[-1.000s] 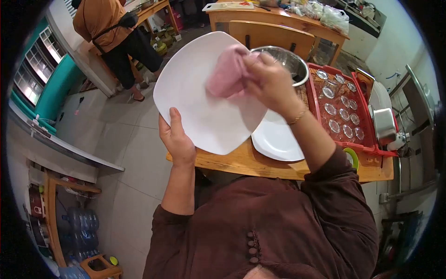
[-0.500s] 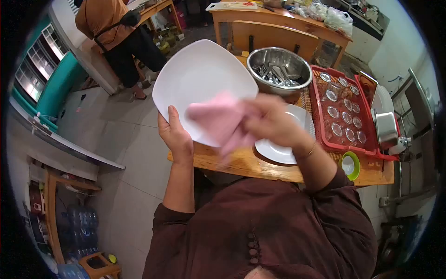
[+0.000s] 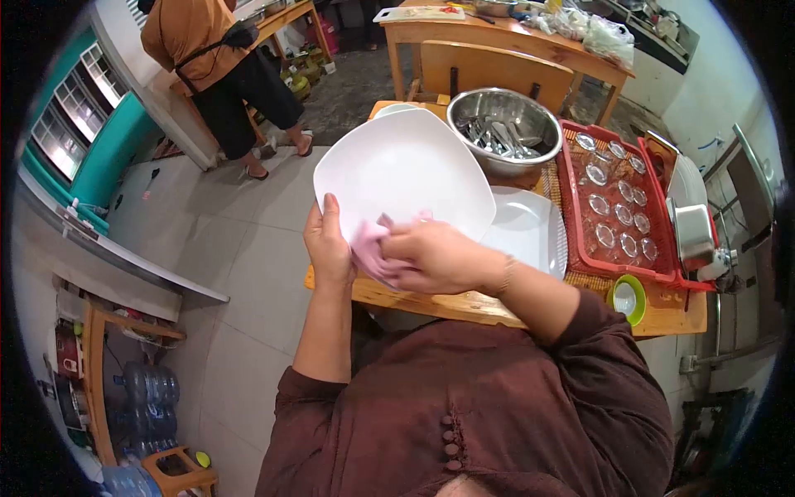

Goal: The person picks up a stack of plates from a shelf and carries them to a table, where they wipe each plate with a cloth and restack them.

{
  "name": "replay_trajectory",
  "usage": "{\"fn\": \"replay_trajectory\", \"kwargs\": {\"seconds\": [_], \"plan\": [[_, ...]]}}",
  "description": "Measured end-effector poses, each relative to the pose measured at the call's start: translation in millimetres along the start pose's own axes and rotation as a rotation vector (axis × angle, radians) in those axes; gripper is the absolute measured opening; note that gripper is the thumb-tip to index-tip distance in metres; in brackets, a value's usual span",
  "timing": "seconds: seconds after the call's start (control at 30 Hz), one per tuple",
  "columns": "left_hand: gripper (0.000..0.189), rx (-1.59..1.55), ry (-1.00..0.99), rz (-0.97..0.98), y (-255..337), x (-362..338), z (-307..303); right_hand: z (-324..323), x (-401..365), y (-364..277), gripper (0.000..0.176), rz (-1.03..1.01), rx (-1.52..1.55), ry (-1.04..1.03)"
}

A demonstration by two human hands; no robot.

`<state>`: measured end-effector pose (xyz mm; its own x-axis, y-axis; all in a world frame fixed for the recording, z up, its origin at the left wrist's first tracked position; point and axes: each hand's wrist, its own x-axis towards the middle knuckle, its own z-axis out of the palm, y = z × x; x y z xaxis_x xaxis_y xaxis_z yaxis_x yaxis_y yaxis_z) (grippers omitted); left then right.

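Observation:
A white squarish plate [image 3: 406, 170] is held up over the wooden table's left side, tilted toward me. My left hand [image 3: 329, 244] grips its left edge, thumb on the face and the other fingers mostly hidden behind. Bunched in my right hand [image 3: 435, 257] is a pink cloth [image 3: 377, 253], pressed against the plate's lower edge close to my left hand. Under and to the right of the held plate, another white plate [image 3: 530, 228] lies on the table. Part of one more pale rim [image 3: 396, 108] shows behind the held plate.
A steel bowl [image 3: 505, 128] of cutlery stands at the table's back. To its right is a red tray [image 3: 617, 207] of upturned glasses. A green bowl [image 3: 627, 300] sits near the front edge. Another person [image 3: 203, 62] stands at the far left by a second table.
The held plate has moved right and down in view. My right hand has brought the pink cloth from the middle of the plate to its lower left edge.

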<state>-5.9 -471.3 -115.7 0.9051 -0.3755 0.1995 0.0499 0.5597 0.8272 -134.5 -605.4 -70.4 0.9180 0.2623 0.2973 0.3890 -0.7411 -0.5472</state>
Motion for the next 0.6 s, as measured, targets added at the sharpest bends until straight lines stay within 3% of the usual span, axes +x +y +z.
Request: {"fn": "replay_trajectory", "kwargs": {"seconds": [0.07,0.1,0.2,0.27,0.33,0.4,0.47,0.53,0.6], "plan": [[0.032,0.095,0.028,-0.014,8.4,6.9,-13.9,-27.3,-16.7,10.4,0.021,0.167,-0.005,-0.301],[0.033,0.11,0.026,-0.033,16.1,9.2,-16.1,-46.8,-23.4,9.8,0.02,0.292,-0.081,-0.281],[0.035,0.094,-0.023,-0.086,25.0,10.7,-14.1,-99.1,-35.8,6.0,0.019,0.445,-0.007,0.063],[0.035,0.068,-0.069,-0.142,19.5,6.5,-7.4,-111.6,-31.0,14.3,0.02,0.301,-0.337,0.367],[0.034,0.054,-0.139,-0.208,8.2,0.1,4.1,-96.2,-7.9,33.7,0.023,0.214,-0.333,0.611],[0.033,0.036,-0.181,-0.241,0.7,-5.2,18.4,-61.1,12.4,64.9,0.026,0.188,-0.381,0.642],[0.033,0.015,-0.175,-0.237,0.4,-8.5,27.9,-14.8,19.8,45.7,0.03,0.249,-0.39,0.623],[0.03,0.043,-0.103,-0.178,-9.1,0.4,10.7,11.1,11.3,16.7,0.033,0.185,-0.222,0.423],[0.029,0.044,0.002,-0.097,-17.2,7.7,-8.0,21.1,-6.3,-3.3,0.029,0.151,-0.146,0.066]]}}
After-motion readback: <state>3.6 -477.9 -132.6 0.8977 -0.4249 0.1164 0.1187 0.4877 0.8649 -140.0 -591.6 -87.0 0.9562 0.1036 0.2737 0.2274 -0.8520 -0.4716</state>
